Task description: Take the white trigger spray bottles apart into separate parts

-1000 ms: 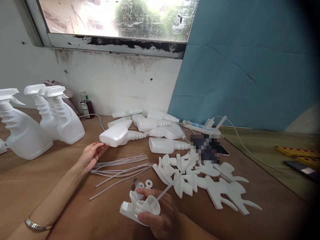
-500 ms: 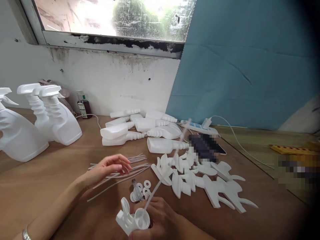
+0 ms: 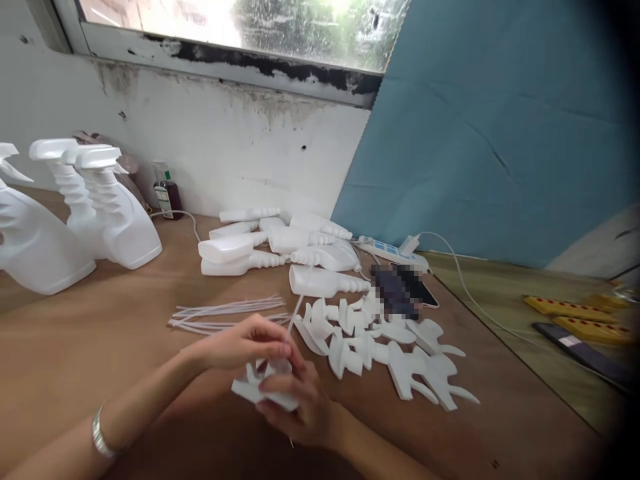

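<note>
My right hand [image 3: 307, 403] is closed around a white trigger spray head [image 3: 245, 388], tilted low in front of me. A thin dip tube [image 3: 296, 313] rises from between my hands, slanting up to the right. At its lower part, the fingers of my left hand [image 3: 255, 343] are pinched together against the spray head. They cover the spot where tube and head meet. Loose dip tubes [image 3: 227, 309] lie behind my left hand. More white trigger spray heads [image 3: 395, 353] are heaped to the right of my hands.
Empty white bottles [image 3: 325, 281] lie piled toward the wall. Several spray bottles with heads [image 3: 123, 217] stand at the left, near a small dark bottle [image 3: 168, 199]. A power strip [image 3: 393, 252] and a phone [image 3: 425, 293] are at the back right; a cable [image 3: 480, 303] runs rightward.
My left hand has moved right and down from above the loose tubes to the spray head and closed there. My right hand has turned the spray head. The view has shifted slightly.
</note>
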A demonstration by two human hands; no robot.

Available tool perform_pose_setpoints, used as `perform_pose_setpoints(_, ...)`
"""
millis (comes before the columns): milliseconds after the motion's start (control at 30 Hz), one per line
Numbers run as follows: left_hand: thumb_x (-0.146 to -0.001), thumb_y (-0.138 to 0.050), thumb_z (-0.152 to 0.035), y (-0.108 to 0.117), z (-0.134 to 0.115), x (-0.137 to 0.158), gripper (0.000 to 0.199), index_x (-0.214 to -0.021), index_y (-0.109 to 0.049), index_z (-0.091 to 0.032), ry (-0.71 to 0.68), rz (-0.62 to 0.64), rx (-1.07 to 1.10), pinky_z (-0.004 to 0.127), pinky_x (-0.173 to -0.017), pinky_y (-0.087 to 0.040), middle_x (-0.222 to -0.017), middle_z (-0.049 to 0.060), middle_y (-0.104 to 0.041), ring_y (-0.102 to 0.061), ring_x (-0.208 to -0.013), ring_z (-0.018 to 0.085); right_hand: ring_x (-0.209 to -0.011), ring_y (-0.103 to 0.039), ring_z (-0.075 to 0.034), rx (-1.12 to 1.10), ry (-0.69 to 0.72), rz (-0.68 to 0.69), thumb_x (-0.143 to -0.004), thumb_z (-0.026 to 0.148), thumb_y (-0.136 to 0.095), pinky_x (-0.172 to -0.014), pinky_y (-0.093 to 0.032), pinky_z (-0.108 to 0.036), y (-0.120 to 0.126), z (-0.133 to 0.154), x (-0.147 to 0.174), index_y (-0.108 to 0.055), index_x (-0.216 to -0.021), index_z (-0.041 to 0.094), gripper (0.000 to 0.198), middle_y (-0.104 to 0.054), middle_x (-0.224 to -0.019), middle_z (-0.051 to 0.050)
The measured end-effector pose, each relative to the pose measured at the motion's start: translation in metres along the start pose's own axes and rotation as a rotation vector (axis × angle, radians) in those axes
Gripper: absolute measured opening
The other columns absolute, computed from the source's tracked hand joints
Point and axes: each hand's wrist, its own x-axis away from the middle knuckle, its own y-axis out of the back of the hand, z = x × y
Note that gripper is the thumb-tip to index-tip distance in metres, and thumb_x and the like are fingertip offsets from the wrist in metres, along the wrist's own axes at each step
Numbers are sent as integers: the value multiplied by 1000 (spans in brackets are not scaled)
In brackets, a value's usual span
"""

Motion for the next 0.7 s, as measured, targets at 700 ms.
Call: perform_pose_setpoints(700, -79, -55, -34, -18, 35, -11, 28, -76, -68, -10, -143, -467, 65, 24, -68, -49, -79, 8, -69, -63, -76, 18, -72, -50, -15, -164, -245, 4, -82, 18, -47, -69, -42, -28, -3, -4, -6, -52, -78, 20, 7, -55, -72, -1)
